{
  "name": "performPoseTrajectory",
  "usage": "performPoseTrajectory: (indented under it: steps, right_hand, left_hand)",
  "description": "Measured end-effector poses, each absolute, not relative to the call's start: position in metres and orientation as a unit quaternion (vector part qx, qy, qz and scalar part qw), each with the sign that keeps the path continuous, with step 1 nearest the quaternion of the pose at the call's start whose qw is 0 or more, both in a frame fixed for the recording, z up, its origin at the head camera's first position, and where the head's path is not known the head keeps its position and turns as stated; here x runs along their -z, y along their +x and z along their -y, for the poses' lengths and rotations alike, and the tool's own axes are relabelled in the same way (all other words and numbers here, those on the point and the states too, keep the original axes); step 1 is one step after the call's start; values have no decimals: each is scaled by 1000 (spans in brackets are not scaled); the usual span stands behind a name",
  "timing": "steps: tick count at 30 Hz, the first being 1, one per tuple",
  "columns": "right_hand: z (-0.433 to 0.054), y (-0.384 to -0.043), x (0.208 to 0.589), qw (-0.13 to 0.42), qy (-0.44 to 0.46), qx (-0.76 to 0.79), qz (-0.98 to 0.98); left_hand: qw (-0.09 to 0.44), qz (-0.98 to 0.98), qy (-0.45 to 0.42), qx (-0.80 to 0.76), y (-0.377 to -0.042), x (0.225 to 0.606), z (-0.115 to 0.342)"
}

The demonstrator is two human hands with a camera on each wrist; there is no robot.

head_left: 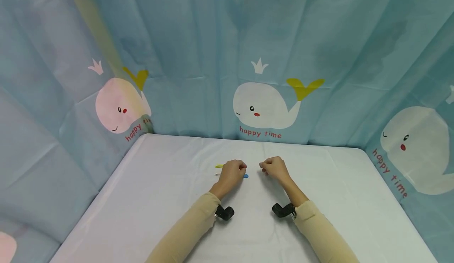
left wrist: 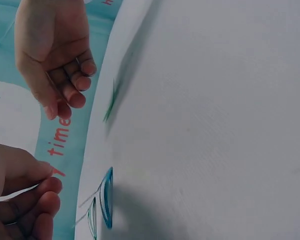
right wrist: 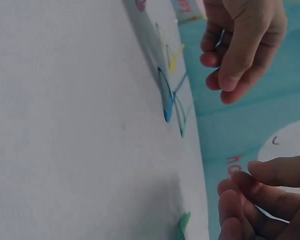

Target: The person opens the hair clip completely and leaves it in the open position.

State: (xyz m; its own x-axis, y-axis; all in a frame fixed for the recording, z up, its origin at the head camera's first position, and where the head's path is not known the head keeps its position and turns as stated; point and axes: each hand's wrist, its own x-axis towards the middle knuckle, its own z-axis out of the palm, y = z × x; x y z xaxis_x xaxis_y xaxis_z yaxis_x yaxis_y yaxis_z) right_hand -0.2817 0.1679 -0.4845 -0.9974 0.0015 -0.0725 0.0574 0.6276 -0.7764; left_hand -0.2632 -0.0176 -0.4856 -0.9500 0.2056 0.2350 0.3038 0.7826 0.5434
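My left hand [head_left: 232, 172] hovers above the white table with fingers loosely bent, and nothing shows between them. Across a gap, my right hand [head_left: 276, 168] is held the same way, thumb near the index finger, also with nothing visible in it. Under and beside the left hand lie slim looped pieces with crossing ends: a blue piece [right wrist: 166, 97], a thin pale green piece [right wrist: 181, 116] and a yellow piece [right wrist: 172, 59]. The left hand partly covers these in the head view. A separate green piece [left wrist: 110, 102] lies below the right hand; its shape is unclear.
A white cloth [head_left: 149, 192] covers the table. Blue curtains with printed whales [head_left: 266, 105] stand along the back and both sides. A small purplish thing [right wrist: 141, 5] shows at the top edge of the right wrist view. Black wrist cameras [head_left: 225, 213] sit on both wrists.
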Motion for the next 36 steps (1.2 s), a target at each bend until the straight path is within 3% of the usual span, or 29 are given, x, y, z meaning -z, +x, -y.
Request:
performPoseTrajectory:
  steps: [15, 36]
  right_hand:
    - [-193, -274, 475, 26, 24, 392, -919]
    - [-196, -274, 487, 73, 13, 354, -932]
  left_hand:
    - [19, 941, -154, 301, -274, 485, -23]
    - [-10, 938, -118, 326, -289, 499, -55]
